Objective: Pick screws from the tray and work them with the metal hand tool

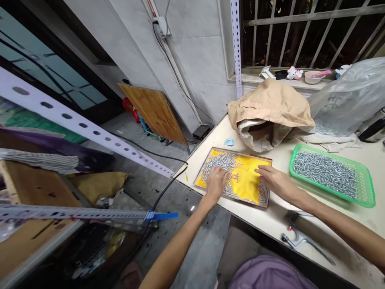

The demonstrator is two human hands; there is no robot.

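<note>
bare table [270,218] before tray [226,153], green basket [368,188] crowding right

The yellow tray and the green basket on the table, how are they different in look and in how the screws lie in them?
The yellow tray is flat with a low wooden rim; the green basket is plastic mesh with higher walls. In the tray the screws lie scattered and leave bare yellow patches; in the basket the screws cover the bottom. The left hand and right hand rest on the tray; none touches the basket. Both stand on the table.
</note>
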